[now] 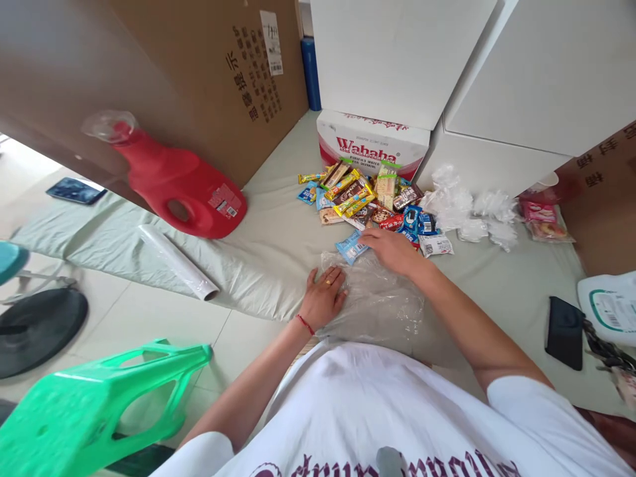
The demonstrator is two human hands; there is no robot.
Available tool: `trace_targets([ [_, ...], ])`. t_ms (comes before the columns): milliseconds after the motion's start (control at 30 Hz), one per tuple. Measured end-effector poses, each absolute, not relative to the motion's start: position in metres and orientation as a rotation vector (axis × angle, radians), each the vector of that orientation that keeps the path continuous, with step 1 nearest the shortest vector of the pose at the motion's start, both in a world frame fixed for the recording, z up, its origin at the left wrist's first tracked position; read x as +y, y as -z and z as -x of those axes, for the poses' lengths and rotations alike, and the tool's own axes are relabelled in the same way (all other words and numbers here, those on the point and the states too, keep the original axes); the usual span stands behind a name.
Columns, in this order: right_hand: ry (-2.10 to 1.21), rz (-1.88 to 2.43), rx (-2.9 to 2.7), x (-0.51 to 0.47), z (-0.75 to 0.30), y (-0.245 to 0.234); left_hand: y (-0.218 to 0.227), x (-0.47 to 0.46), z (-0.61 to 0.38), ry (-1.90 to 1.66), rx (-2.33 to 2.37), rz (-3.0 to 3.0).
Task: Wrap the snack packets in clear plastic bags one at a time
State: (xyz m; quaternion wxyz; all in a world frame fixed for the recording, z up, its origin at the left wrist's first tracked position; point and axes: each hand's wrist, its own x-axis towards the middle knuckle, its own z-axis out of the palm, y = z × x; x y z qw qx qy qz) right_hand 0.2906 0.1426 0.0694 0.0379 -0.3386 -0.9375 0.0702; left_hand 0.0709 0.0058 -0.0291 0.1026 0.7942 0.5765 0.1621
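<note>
My left hand (324, 296) lies flat with fingers spread on a clear plastic bag (380, 306) that is spread on the pale green sheet (268, 245) in front of me. My right hand (390, 250) reaches over the far edge of the bag, fingers curled down on a small light-blue snack packet (350, 246). Just beyond it is a pile of wrapped snacks (365, 197): several bars and packets in yellow, brown, blue and red wrappers.
A red detergent jug (183, 185) and a roll of clear film (177, 262) lie at left. A Wahaha carton (370, 142) and white boxes stand behind the snacks. Crumpled clear bags (472, 212) lie at right, a dark phone (564, 331) farther right. A green plastic stool (99, 404) is near left.
</note>
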Motion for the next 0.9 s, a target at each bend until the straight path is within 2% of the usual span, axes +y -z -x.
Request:
trace_targets([
  [133, -0.218, 0.937, -3.190, 0.183, -0.236, -0.061, 0.027, 0.000, -0.067, -0.325, 1.689, -2.378],
  [267, -0.217, 1.054, -3.214, 0.189, -0.244, -0.057, 0.024, -0.003, -0.067, -0.275, 1.736, -2.363],
  [467, -0.290, 1.407, -2.894, 0.164, -0.328, -0.104, 0.024, 0.000, -0.068, -0.246, 1.715, -2.348],
  [567, -0.364, 1.405, -2.747, 0.134, -0.349, -0.120, 0.025, 0.001, -0.069, -0.238, 1.711, -2.352],
  [667, -0.506, 1.271, -2.838, 0.099, -0.336, -0.105, 0.025, 0.001, -0.069, -0.230, 1.730, -2.362],
  [767, -0.597, 1.315, -2.968, 0.074, -0.311, -0.071, 0.024, 0.002, -0.069, -0.225, 1.753, -2.371],
  [900, -0.733, 1.365, -2.808, 0.067, -0.312, -0.042, 0.023, 0.002, -0.069, -0.223, 1.760, -2.364],
])
